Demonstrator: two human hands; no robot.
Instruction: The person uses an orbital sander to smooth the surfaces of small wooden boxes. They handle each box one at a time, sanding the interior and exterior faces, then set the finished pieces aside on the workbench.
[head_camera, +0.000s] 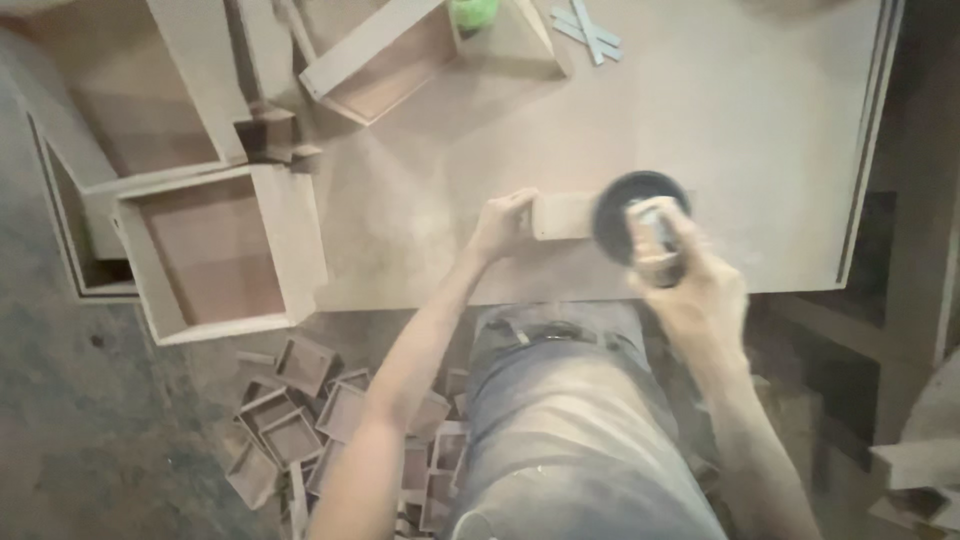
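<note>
My left hand presses on the left end of a small flat wooden piece that lies on the dusty workbench. My right hand grips a hand-held sander, blurred by motion. Its round dark disc sits against the right end of the wooden piece. Fine dust covers the board around both hands.
Open wooden boxes stand at the left and back of the bench. A green object and crossed grey strips lie at the far edge. Several small wooden trays are heaped on the floor at my left.
</note>
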